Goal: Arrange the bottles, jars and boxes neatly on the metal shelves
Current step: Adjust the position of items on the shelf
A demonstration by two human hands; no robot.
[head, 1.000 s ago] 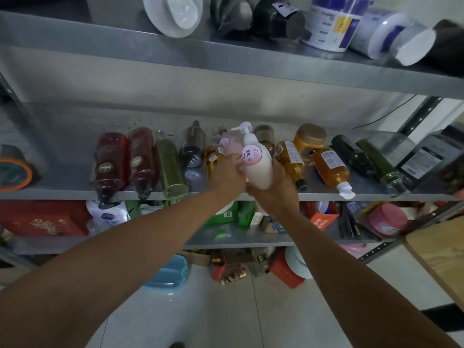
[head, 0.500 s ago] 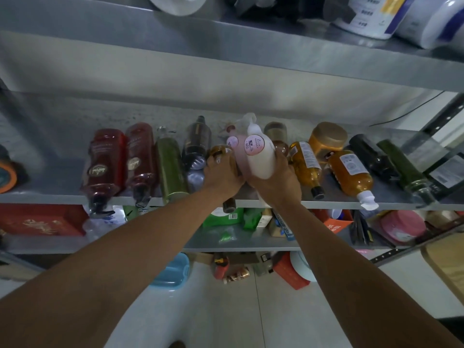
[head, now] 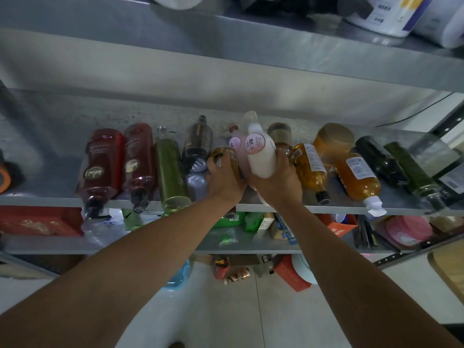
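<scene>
Middle metal shelf (head: 50, 182), stock lying on its side. Item in hand: white plastic pump bottle (head: 262, 159), round pink label printed with dark Chinese characters, pump end toward the far wall, base at the shelf's near edge. The right hand (head: 276, 183) grasps it, fingers wrapped round its lower body; whether it rests on the shelf cannot be told. Touching it on the left is a pale pink pump bottle (head: 237, 146) with a small round label too blurred to read. The left hand (head: 223, 180) is curled over a small amber bottle (head: 224, 156) just beside that. Left of the hands are two red plastic pump bottles (head: 104, 167), each with a gold oval emblem whose lettering is illegible, a green glass bottle (head: 170, 172) and a dark brown bottle (head: 198, 144). Right of the hands are an amber bottle with a black cap (head: 310, 169) and a white printed label, an orange bottle with a white cap (head: 359, 179) and a white label, an amber jar with a tan lid (head: 334, 139) and two dark green bottles (head: 409, 169). A white tub with blue print (head: 386, 16) sits on the top shelf and a red box with a gold pattern (head: 37, 221) on the lower one. Against the frame half a second earlier, both hands keep the same holds and the white bottle has barely shifted. Against the frame one second earlier, it leans farther back, and less of the top shelf's stock shows.
</scene>
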